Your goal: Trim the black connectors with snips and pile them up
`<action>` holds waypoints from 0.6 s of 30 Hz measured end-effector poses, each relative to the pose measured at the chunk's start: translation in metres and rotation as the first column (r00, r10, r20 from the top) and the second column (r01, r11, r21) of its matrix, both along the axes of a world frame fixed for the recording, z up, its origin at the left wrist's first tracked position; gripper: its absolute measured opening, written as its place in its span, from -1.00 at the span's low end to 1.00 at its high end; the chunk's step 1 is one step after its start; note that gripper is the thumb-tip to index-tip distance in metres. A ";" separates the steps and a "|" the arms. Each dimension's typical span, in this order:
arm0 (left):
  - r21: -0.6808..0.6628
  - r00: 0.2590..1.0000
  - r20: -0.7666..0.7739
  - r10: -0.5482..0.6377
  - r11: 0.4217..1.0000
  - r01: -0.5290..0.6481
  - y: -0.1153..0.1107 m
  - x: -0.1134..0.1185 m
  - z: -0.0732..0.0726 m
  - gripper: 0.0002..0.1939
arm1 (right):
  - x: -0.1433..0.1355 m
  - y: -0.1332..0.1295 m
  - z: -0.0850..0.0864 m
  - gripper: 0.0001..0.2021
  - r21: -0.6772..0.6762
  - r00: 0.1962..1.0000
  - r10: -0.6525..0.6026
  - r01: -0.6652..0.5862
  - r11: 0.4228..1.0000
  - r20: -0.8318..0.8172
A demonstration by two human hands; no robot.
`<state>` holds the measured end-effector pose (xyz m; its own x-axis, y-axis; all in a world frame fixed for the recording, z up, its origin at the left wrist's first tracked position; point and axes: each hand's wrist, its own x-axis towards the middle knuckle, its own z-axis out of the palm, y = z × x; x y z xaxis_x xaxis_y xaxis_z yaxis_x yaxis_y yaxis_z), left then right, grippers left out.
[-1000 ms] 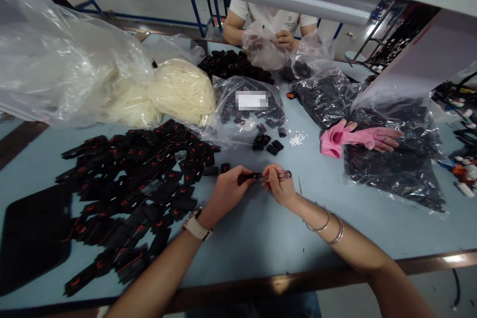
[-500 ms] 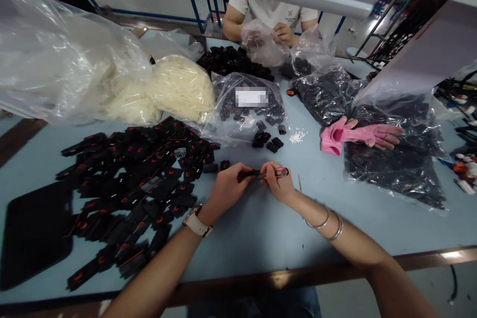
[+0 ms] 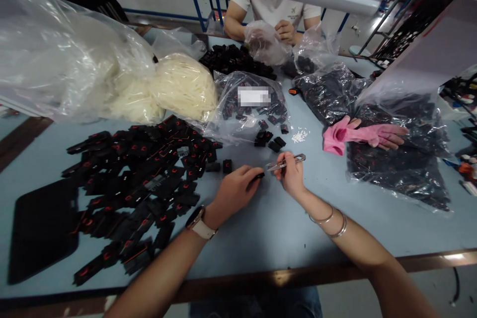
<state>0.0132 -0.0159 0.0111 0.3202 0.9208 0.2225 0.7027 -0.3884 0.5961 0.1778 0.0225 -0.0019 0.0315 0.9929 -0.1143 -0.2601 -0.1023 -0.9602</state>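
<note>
My left hand point(image 3: 238, 185) is closed, with a small black plastic connector piece point(image 3: 258, 176) pinched at its fingertips. Between the fingers of my right hand point(image 3: 291, 174) are slim metal tweezers point(image 3: 285, 162), their pointed end towards the black piece and a short gap away from it. Small white bits point(image 3: 300, 135) lie in a little heap beyond my right hand. To the left spreads a large pile of black connector housings point(image 3: 141, 179) with red-orange parts. A few loose black housings point(image 3: 276, 144) sit between the white heap and a clear bag point(image 3: 227, 126) of similar pieces.
A black tray point(image 3: 42, 233) lies at the left. Bags of cream-coloured strips point(image 3: 184, 87) stand behind the pile. At the right, pink gloves point(image 3: 367, 134) rest on a bag of dark parts point(image 3: 398, 179). Across the table, another person's hand point(image 3: 285, 32) is beside a plastic bag point(image 3: 266, 44).
My right hand has moved up and away from my left hand, taking the tweezers with it; their tips now show. The view has shifted slightly.
</note>
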 end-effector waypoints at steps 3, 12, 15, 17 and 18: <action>0.096 0.978 -0.204 -0.044 0.993 0.065 -0.002 0.001 0.002 -0.84 | 0.002 0.003 -0.005 -0.60 -0.013 0.999 0.003 -0.004 1.000 -0.053; 0.295 0.891 -0.393 0.228 0.949 -0.113 0.008 -0.016 0.004 -0.81 | 0.002 0.001 0.002 -0.47 0.060 0.993 -0.016 0.009 0.998 0.117; 0.303 0.821 -0.423 0.384 0.914 -0.271 0.011 -0.026 0.006 -0.82 | 0.007 0.006 0.009 -0.43 0.206 0.957 -0.143 0.091 0.974 0.252; 0.318 0.785 -0.415 0.460 0.882 -0.348 0.012 -0.031 0.008 -0.80 | 0.014 0.012 0.013 -0.46 0.313 0.922 -0.214 0.109 0.944 0.322; 0.323 0.773 -0.407 0.487 0.868 -0.377 0.012 -0.032 0.009 -0.79 | 0.018 0.016 0.014 -0.48 0.355 0.902 -0.241 0.106 0.929 0.359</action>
